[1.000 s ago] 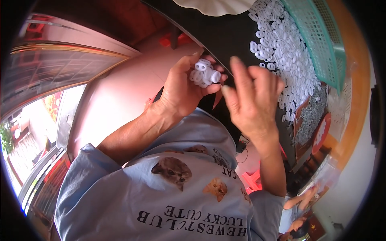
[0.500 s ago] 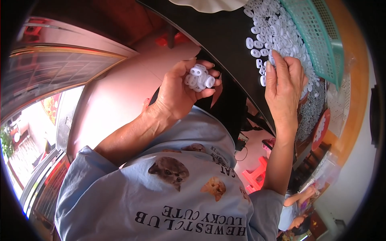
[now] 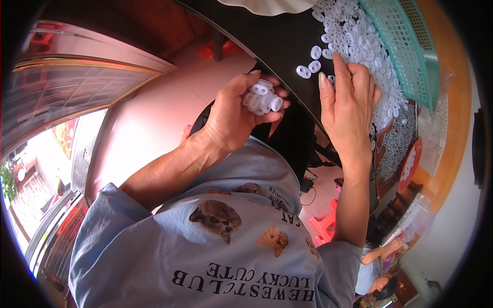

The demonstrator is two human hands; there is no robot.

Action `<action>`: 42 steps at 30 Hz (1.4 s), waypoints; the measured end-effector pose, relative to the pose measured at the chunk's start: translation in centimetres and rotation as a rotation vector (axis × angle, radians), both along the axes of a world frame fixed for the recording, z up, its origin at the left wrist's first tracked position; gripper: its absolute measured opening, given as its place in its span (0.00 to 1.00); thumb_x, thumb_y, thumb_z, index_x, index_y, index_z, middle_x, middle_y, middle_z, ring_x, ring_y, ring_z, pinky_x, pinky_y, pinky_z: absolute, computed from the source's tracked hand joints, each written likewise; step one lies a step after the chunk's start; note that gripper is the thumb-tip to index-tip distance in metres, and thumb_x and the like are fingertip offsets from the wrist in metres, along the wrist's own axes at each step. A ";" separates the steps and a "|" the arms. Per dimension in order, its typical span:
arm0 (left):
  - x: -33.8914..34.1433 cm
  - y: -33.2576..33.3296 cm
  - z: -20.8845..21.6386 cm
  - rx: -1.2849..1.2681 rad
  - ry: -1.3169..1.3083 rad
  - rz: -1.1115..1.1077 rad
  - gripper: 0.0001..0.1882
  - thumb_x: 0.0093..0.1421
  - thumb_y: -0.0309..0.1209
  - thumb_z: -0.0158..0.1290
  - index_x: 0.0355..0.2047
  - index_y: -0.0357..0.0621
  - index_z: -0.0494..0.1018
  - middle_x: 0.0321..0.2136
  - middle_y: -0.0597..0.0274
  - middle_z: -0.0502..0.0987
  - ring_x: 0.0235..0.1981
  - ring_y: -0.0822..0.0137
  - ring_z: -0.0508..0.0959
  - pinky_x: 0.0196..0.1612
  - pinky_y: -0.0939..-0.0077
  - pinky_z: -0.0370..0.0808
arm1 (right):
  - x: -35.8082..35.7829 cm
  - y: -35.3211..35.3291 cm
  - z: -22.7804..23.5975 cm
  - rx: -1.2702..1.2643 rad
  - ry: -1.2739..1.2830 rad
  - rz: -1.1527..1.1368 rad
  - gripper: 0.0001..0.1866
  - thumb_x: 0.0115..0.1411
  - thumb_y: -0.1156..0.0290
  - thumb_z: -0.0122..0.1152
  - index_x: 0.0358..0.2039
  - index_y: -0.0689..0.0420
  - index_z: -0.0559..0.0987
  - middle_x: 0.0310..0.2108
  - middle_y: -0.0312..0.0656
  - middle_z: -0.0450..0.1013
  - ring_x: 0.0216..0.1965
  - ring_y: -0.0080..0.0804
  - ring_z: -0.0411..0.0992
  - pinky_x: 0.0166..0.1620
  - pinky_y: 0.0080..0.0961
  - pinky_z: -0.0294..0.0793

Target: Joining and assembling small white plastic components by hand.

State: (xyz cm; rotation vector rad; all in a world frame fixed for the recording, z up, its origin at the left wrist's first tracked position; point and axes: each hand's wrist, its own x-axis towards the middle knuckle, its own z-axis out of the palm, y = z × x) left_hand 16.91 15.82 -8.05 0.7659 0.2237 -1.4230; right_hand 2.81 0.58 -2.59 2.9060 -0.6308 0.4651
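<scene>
My left hand (image 3: 233, 110) is cupped palm up just off the black table's near edge. In it rests a small heap of white oval plastic pieces with two holes (image 3: 263, 97). My right hand (image 3: 349, 97) lies palm down over the black table (image 3: 277, 46), its fingers stretched and the thumb apart. Its fingertips are among loose white oval pieces, some of them hidden under the hand. A few pieces (image 3: 309, 68) lie on the black surface left of its fingertips. Beyond it spreads the large pile of the same pieces (image 3: 359, 43).
A teal plastic basket (image 3: 403, 51) borders the pile on the right. Small grey metal-looking parts (image 3: 398, 146) lie nearer, beside a red dish (image 3: 410, 167) of white pieces. A cream scalloped dish (image 3: 269, 5) stands at the far edge. Another person (image 3: 377, 272) works at lower right.
My right hand has moved left and slightly away from me, and several pieces have slid left, apart from the pile. My left hand has shifted slightly right, still holding its heap.
</scene>
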 end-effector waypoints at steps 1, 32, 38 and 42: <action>0.0 0.0 0.1 -0.004 -0.002 -0.001 0.20 0.71 0.44 0.42 0.46 0.39 0.73 0.40 0.52 0.81 0.39 0.57 0.83 0.38 0.70 0.83 | 0.2 -0.1 -0.1 0.000 0.000 0.002 0.21 0.64 0.62 0.62 0.55 0.58 0.76 0.41 0.40 0.68 0.43 0.40 0.69 0.48 0.41 0.61; 0.0 3.2 -3.1 -0.315 0.295 0.153 0.21 0.72 0.43 0.39 0.44 0.37 0.74 0.41 0.50 0.79 0.46 0.54 0.78 0.52 0.63 0.77 | 4.7 9.8 -2.7 0.528 -0.209 0.589 0.33 0.52 0.66 0.66 0.56 0.71 0.72 0.58 0.58 0.67 0.56 0.54 0.70 0.60 0.46 0.71; 0.9 5.3 -0.4 -0.112 0.367 0.223 0.15 0.67 0.40 0.47 0.39 0.42 0.77 0.35 0.56 0.82 0.37 0.61 0.82 0.41 0.67 0.82 | 2.8 7.8 0.5 0.475 -0.337 0.572 0.23 0.58 0.67 0.65 0.51 0.66 0.77 0.53 0.50 0.72 0.52 0.49 0.73 0.51 0.42 0.73; 3.0 4.2 3.8 -0.091 0.329 0.207 0.16 0.66 0.42 0.50 0.37 0.42 0.79 0.38 0.53 0.82 0.38 0.54 0.83 0.30 0.66 0.84 | 0.2 5.3 2.2 0.403 -0.390 0.493 0.21 0.55 0.68 0.68 0.48 0.65 0.77 0.50 0.49 0.72 0.48 0.46 0.74 0.47 0.41 0.73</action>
